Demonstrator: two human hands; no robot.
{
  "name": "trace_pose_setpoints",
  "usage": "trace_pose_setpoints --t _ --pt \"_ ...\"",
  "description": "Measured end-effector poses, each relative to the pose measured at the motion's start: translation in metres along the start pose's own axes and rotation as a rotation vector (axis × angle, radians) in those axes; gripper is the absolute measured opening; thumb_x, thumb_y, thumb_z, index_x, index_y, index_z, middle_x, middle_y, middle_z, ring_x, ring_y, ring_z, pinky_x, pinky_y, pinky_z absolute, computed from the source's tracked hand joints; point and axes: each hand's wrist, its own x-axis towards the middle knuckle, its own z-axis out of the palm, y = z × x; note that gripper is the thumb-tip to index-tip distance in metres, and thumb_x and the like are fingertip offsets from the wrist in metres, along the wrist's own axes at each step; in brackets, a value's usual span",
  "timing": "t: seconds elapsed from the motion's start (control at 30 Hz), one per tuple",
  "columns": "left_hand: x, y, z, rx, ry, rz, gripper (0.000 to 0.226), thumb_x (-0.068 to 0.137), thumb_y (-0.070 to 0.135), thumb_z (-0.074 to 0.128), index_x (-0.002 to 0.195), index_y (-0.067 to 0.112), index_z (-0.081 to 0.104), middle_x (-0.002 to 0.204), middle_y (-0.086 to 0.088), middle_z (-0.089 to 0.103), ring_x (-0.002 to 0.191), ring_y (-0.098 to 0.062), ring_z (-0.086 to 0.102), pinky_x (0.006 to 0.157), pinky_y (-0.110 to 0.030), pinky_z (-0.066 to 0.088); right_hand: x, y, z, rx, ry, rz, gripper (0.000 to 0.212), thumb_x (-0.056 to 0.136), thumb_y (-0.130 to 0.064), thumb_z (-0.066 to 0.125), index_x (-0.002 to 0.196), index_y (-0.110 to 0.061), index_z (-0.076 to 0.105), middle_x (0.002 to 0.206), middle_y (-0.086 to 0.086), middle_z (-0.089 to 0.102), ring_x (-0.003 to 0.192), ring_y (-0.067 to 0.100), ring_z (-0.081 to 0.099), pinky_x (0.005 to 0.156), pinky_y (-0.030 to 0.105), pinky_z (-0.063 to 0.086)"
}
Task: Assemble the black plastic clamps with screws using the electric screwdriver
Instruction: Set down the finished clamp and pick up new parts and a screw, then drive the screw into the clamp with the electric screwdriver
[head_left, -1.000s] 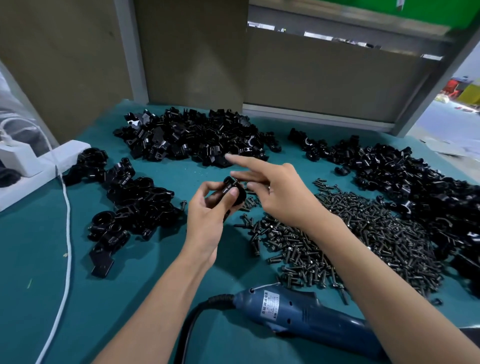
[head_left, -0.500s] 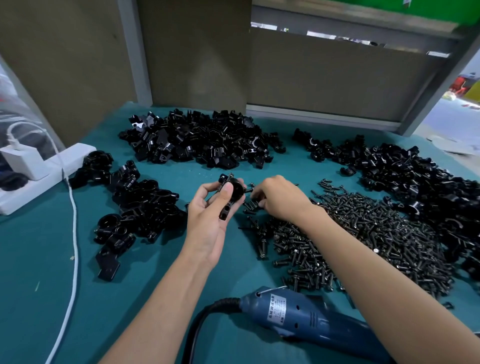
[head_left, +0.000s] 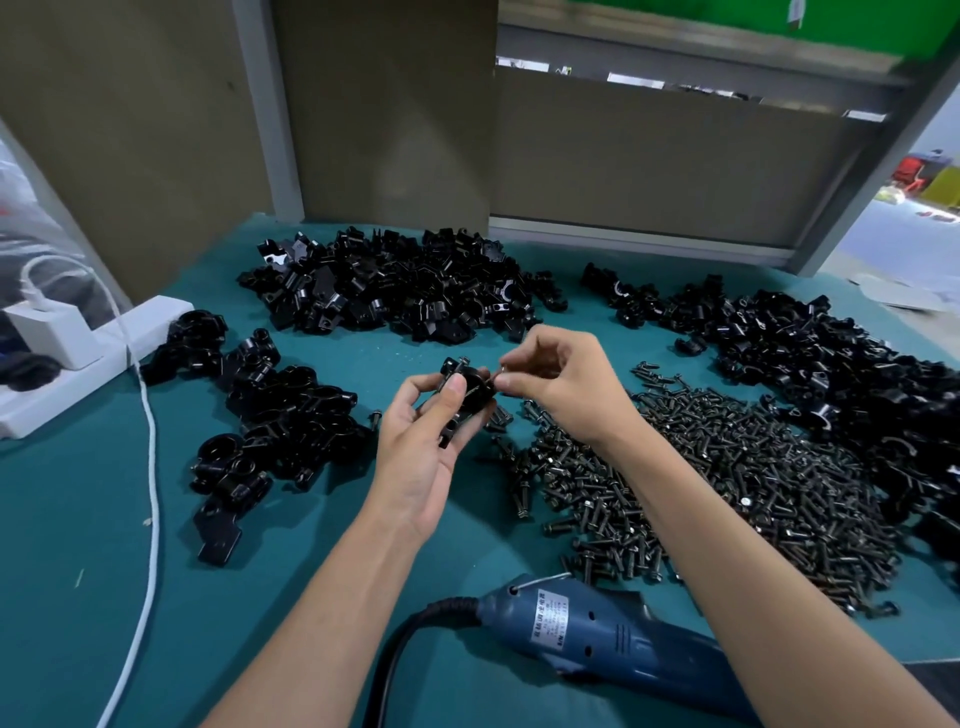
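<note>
Nearest the camera, the electric screwdriver (head_left: 597, 631) is lying on its side on the bench (head_left: 78, 519) with nobody touching it. It sits right under the forearms, I'd guess so it's a quick grab once a screw is started.

Just past it, the left hand (head_left: 421, 441) is wrapped round a black clamp (head_left: 465, 392), thumb pressed on the front. It's held up off the bench and turned toward the other hand, probably to keep the hole easy to reach. The right hand (head_left: 561, 384) pinches a screw (head_left: 503, 370) in its fingertips right at the clamp's side. Looks like one screw head already pokes out the top.

The screw pile (head_left: 727, 467) is spread right beside the right hand, so reloading is easy. Further out are heaps of clamp parts (head_left: 395, 286), plus a smaller bunch of ring-shaped pieces (head_left: 280, 415) on the left, maybe finished ones. A power strip (head_left: 78, 364) sits at the far left edge.
</note>
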Motion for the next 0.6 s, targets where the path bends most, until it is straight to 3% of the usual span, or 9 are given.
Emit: trace_pose_setpoints --t 0.1,0.2,0.3,0.4,0.47,0.53,0.6 --pt "0.000 0.000 0.000 0.022 -0.012 -0.006 0.019 0.077 0.015 0.067 0.090 0.007 0.055 0.096 -0.014 0.074 0.099 -0.025 0.070 0.081 -0.031 0.059 -0.004 0.001 -0.001 -0.061 -0.026 -0.046 0.022 0.080 -0.004 0.078 0.074 -0.021 0.066 0.080 -0.004 0.073 0.074 0.008 0.067 0.073 0.023 0.053" --pt "-0.001 0.001 0.001 -0.009 -0.039 -0.029 0.019 0.078 0.015 0.067 0.092 0.006 0.056 0.100 -0.016 0.073 0.100 -0.027 0.069 0.080 -0.031 0.059 -0.011 -0.006 -0.005 -0.056 -0.022 -0.060 0.020 0.081 -0.008 0.078 0.075 -0.026 0.071 0.096 -0.001 0.073 0.086 0.022 0.069 0.081 0.038 0.056" --pt "-0.004 0.001 0.003 -0.050 -0.083 -0.063 0.022 0.081 0.015 0.065 0.097 0.004 0.055 0.108 -0.019 0.072 0.105 -0.029 0.069 0.084 -0.032 0.058 -0.022 -0.013 -0.016 -0.180 0.013 -0.082 0.013 0.084 -0.015 0.075 0.085 -0.028 0.074 0.109 -0.005 0.067 0.087 0.017 0.066 0.084 0.040 0.055" --pt "-0.006 -0.002 0.007 -0.048 -0.125 -0.133 0.025 0.083 0.015 0.063 0.102 0.002 0.053 0.112 -0.022 0.071 0.109 -0.032 0.068 0.089 -0.035 0.058 -0.057 -0.018 -0.037 -0.424 0.142 -0.177 0.003 0.087 -0.023 0.069 0.089 -0.023 0.072 0.090 -0.013 0.067 0.075 0.007 0.061 0.074 0.034 0.054" --pt "-0.007 -0.003 0.008 -0.063 -0.109 -0.188 0.032 0.085 0.015 0.061 0.111 -0.002 0.052 0.110 -0.022 0.071 0.108 -0.033 0.068 0.089 -0.037 0.058 -0.090 -0.024 -0.049 -0.566 0.034 -0.110 0.016 0.088 -0.046 0.056 0.095 -0.036 0.066 0.083 -0.022 0.064 0.074 0.001 0.059 0.069 0.026 0.055" --pt "-0.006 -0.004 0.008 -0.100 -0.086 -0.233 0.035 0.091 0.013 0.058 0.120 -0.006 0.051 0.110 -0.023 0.071 0.107 -0.034 0.069 0.090 -0.039 0.058 -0.122 -0.026 -0.050 -0.804 -0.254 0.045 0.054 0.077 -0.078 0.027 0.115 -0.050 0.052 0.100 -0.032 0.057 0.083 -0.011 0.055 0.085 0.020 0.053" --pt "-0.006 -0.003 0.006 -0.151 -0.072 -0.265 0.037 0.092 0.013 0.057 0.123 -0.008 0.050 0.110 -0.024 0.070 0.105 -0.034 0.069 0.089 -0.039 0.058 -0.152 -0.019 -0.040 -0.997 -0.469 0.096 0.087 0.058 -0.092 0.002 0.131 -0.055 0.029 0.115 -0.030 0.046 0.100 -0.009 0.045 0.096 0.018 0.043"
